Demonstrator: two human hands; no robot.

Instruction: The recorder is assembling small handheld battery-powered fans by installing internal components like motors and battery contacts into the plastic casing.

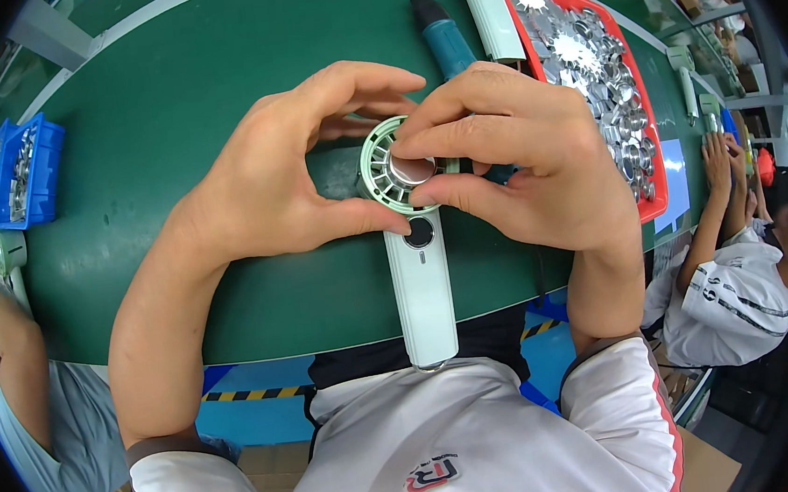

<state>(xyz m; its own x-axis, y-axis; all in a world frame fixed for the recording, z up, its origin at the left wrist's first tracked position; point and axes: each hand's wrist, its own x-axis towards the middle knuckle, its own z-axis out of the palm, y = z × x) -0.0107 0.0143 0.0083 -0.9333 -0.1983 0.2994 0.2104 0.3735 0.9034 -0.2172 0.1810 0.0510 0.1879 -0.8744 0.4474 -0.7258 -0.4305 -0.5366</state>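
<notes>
A pale green handheld fan lies on the green table in front of me, its round slotted head away from me and its handle toward me. My left hand curls around the left side of the head, thumb against the lower rim near the dark round button. With fingers and thumb pinched, my right hand holds a shiny silver round cap at the middle of the fan head. The right fingers partly cover the cap and the head's right side. Whether the cap is seated or loose, I cannot tell.
A red tray of silver caps stands at the right. Beyond my right hand lie a teal electric screwdriver and another pale fan. Blue bins with metal parts sit at the left. Co-workers sit on both sides.
</notes>
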